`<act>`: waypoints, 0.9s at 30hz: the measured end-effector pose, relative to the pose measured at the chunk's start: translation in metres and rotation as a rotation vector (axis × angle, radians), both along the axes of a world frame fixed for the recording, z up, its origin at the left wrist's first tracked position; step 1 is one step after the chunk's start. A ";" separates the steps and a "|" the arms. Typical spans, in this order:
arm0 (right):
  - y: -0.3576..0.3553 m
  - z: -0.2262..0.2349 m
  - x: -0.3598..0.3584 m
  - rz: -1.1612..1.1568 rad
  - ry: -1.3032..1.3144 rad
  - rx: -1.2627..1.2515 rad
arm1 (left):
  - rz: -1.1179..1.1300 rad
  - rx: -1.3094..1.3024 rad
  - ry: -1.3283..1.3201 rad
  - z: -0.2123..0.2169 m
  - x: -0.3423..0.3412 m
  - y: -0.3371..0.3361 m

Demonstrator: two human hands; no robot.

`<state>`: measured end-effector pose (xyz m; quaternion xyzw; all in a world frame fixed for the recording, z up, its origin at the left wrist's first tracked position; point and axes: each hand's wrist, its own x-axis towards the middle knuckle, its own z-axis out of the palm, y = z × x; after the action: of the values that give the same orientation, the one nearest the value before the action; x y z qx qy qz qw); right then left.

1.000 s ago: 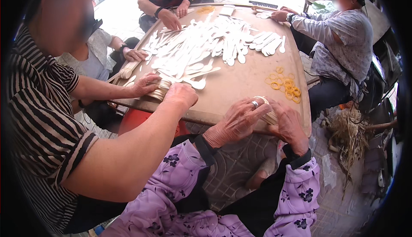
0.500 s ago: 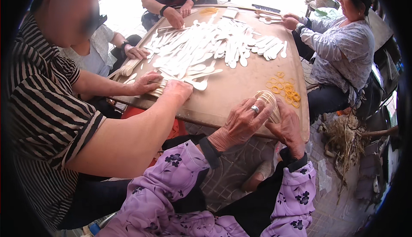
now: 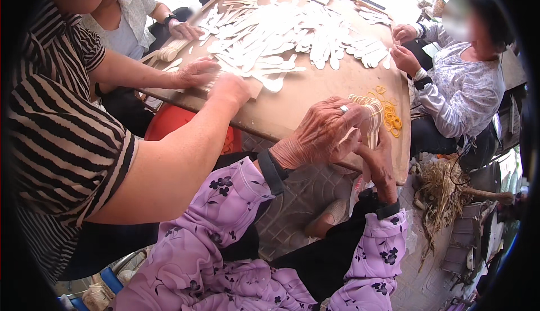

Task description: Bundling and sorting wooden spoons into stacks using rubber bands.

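Between my two hands is a bundle of pale wooden spoons [image 3: 371,114], stacked together with their rounded ends up, over the near right part of the table. My left hand [image 3: 322,131], with a ring on one finger, is closed against the bundle's left side. From below and the right, my right hand [image 3: 380,162] grips the bundle's lower part, its fingers partly hidden. Just beyond the bundle lies a group of yellow rubber bands [image 3: 391,117]. A large heap of loose wooden spoons [image 3: 270,41] spreads over the middle of the table.
Close on my left, a person in a striped top [image 3: 67,119] works with both hands at the brown table's [image 3: 287,114] near edge. Others sit at the far left, far side and right. Under the table is a red container [image 3: 180,125]; a straw broom [image 3: 444,190] lies right.
The bundle has been lifted slightly and turned, with both my hands still on it. My view has shifted. The person at the right has drawn their hands back from the spoons to the table edge.
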<state>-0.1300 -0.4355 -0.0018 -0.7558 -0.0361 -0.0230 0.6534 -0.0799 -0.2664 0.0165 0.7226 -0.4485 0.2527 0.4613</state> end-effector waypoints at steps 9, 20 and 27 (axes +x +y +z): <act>0.001 0.002 0.001 -0.263 -0.214 -0.207 | 0.116 0.124 -0.080 -0.008 -0.023 -0.017; -0.004 0.005 -0.003 -0.184 -0.030 -0.037 | 0.198 0.278 -0.343 0.012 0.015 -0.002; -0.006 0.003 -0.008 -0.197 -0.020 0.070 | 0.187 0.272 -0.399 0.016 0.040 -0.003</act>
<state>-0.1380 -0.4415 0.0012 -0.7320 0.0325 -0.0960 0.6737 -0.0396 -0.2691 0.0323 0.7522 -0.4919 0.3689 0.2369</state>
